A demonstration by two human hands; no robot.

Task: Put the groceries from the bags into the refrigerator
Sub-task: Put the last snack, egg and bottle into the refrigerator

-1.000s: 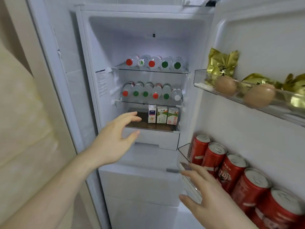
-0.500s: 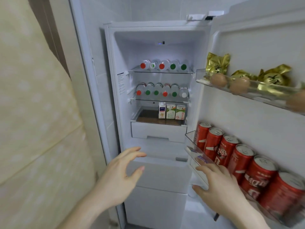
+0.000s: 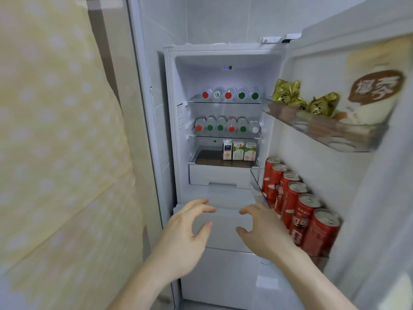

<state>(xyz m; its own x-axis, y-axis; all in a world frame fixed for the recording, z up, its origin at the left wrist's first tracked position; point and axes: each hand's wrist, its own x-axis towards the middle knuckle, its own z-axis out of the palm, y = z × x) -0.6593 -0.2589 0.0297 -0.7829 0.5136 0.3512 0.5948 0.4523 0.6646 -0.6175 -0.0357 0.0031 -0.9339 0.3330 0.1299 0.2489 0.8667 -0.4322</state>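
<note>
Head view: both hands hang empty, fingers loosely spread, left hand [image 3: 187,233] at 7 o'clock, right hand [image 3: 266,231] at 5, before the fridge [image 3: 223,72]. Bottles [image 3: 225,126] lie sideways to fit shelves; cans [image 3: 299,211] line the door. No bags visible.

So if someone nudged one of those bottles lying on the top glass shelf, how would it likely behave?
The bottles lie on their sides with caps facing out, so one would probably roll sideways if nudged. They sit packed in a row, so neighbours would likely stop it quickly. The glass shelf looks smooth, so one pulled by its cap should slide out easily.
</note>
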